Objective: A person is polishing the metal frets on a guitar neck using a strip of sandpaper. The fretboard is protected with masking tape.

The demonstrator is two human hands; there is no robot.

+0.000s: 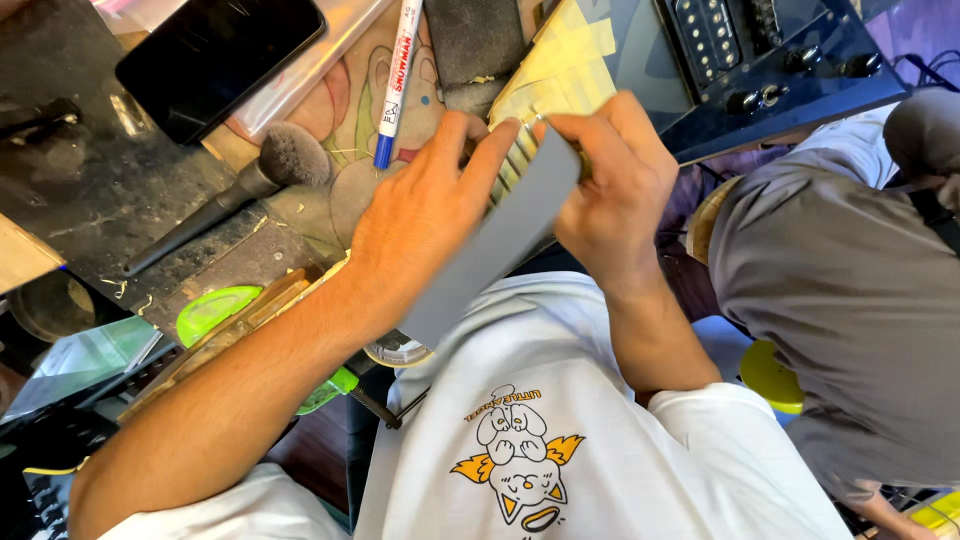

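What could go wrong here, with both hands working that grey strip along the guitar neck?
The left hand and right hand press the grey strip over the guitar neck; the long free end could buckle or slip sideways. The taped guitar body lies close, so a slip might scuff it. The marker pen beside the left hand could get knocked.

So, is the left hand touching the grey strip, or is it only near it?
Touching. The head view shows the left hand with its fingers pressed flat against the upper end of the grey strip, with no gap between them.
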